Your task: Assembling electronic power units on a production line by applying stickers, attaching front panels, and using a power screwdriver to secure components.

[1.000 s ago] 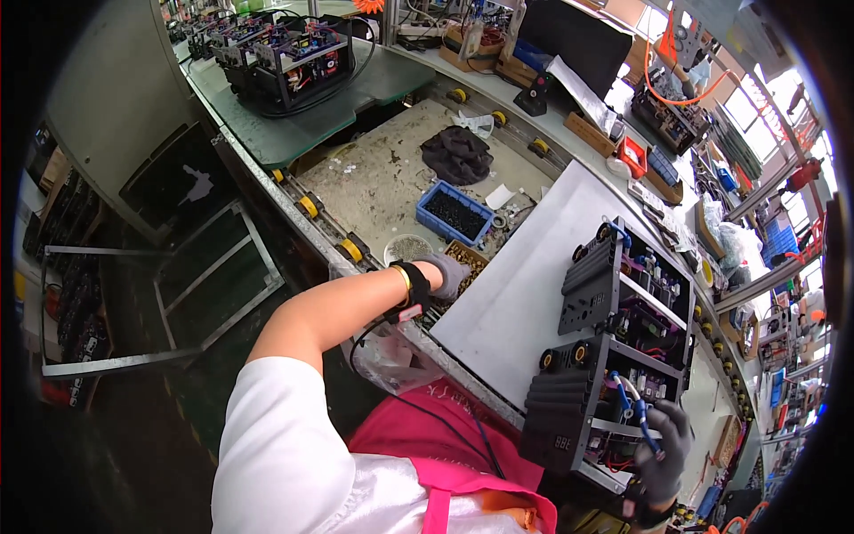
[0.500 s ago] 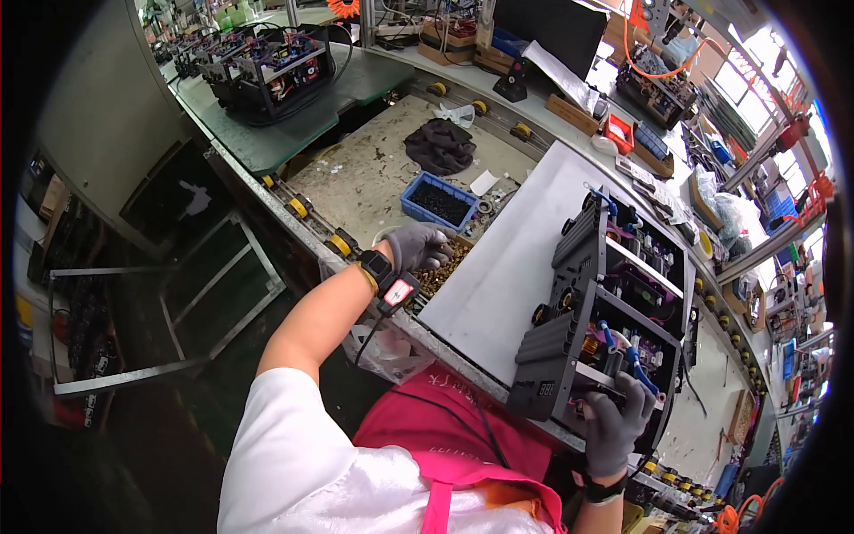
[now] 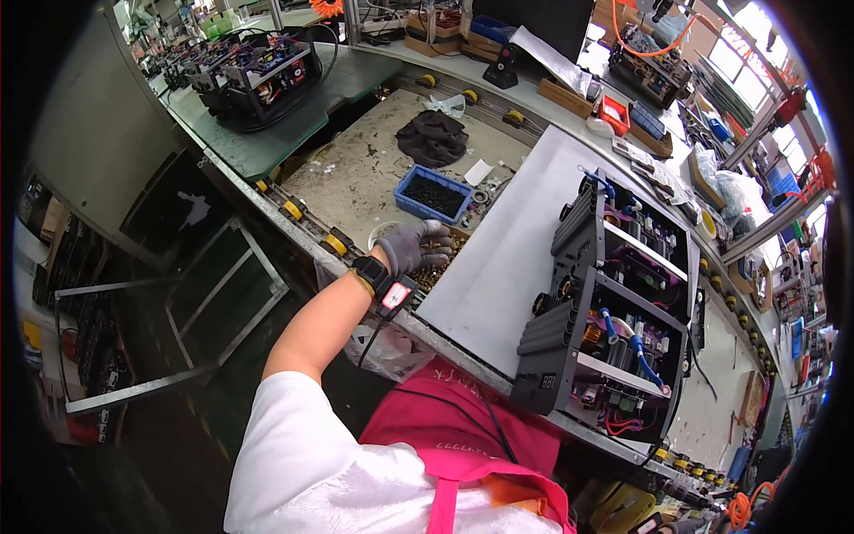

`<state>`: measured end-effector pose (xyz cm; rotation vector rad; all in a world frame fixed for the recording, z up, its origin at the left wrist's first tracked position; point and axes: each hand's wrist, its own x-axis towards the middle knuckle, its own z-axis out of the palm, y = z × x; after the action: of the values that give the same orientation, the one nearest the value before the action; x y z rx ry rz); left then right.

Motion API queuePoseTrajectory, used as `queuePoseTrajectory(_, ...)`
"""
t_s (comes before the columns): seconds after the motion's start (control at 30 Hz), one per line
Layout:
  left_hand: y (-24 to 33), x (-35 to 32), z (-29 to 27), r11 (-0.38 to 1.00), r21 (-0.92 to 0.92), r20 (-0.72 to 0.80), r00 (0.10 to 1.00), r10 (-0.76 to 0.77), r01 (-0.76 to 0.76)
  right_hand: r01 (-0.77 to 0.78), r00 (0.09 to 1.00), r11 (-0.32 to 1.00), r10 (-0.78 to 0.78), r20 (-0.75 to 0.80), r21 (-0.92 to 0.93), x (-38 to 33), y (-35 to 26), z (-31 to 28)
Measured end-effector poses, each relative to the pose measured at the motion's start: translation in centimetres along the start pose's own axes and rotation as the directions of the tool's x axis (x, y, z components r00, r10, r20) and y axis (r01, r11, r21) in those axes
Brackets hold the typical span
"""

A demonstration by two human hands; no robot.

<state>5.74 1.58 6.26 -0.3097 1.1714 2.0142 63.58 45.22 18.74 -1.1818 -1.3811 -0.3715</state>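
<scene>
My left hand (image 3: pixel 414 247), in a grey glove, reaches over a heap of small brass-coloured fittings (image 3: pixel 431 279) at the edge of the bench. Its fingers point right, slightly bent and apart, and nothing shows in them; the fingertips are close to or touching the fittings. My right hand is out of the picture. To the right, a black electronic unit (image 3: pixel 544 378) with its top open shows blue and red wires and coils inside. A second similar open unit (image 3: pixel 576 233) stands behind it. Both rest on a pale grey board (image 3: pixel 498 267).
A blue bin (image 3: pixel 402 203) of small black parts lies beyond my left hand, with a dark cloth (image 3: pixel 431 137) behind it. Rollers (image 3: pixel 334 242) line the bench edges. More open units (image 3: pixel 258 80) stand on the green table at far left. A metal frame (image 3: pixel 142 389) stands on the floor.
My right hand has left the nearer unit and gone out of the picture. My left hand remains at the brass fittings, its fingers now straighter. The view has shifted slightly.
</scene>
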Motion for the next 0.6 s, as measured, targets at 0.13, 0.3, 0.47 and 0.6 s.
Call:
queuePoseTrajectory(0.13, 0.4, -0.1, -1.0, 0.96, 0.21, -0.065, 0.977, 0.201, -0.183, -0.071, 0.993, 0.996, 0.076, 0.093, -0.052, -0.9, 2.8, 1.3)
queuePoseTrajectory(0.3, 1.6, -0.4, -2.0, 0.913, 0.392, -0.245, 0.945, 0.218, -0.109, -0.134, 0.973, 0.989, 0.142, 0.182, -0.058, -1.7, 5.5, 3.8)
queuePoseTrajectory(0.47, 0.3, -0.3, -1.1, 0.256, 0.943, 0.09, 0.901, 0.425, -0.214, -0.209, 0.928, 0.976, 0.219, 0.3, -0.066, -2.8, 8.1, 6.7)
queuePoseTrajectory(0.6, 0.2, -0.3, -0.1, -0.113, 0.985, 0.16, 0.927, 0.34, -0.129, -0.259, 0.886, 0.964, 0.26, 0.383, -0.056, -3.7, 9.7, 8.6)
